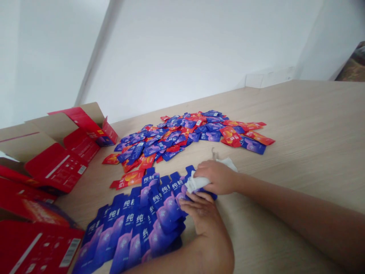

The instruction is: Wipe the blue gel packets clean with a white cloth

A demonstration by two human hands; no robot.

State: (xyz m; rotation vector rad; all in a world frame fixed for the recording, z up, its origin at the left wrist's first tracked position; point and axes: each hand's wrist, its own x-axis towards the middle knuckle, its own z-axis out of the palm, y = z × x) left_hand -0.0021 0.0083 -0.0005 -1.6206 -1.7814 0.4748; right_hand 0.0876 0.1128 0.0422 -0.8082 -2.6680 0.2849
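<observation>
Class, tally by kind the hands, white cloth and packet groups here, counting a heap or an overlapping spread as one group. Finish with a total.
Left hand and right hand: 2
White cloth: 1
Packet groups, a loose red-and-blue heap and an overlapping blue spread: 2
Total: 5

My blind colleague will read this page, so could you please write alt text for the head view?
A right hand holds a white cloth on overlapping blue packets, and the left hand touches them. Beyond, on the pale table, lies a mixed pile of red and blue packets; open red boxes stand at the left.
</observation>
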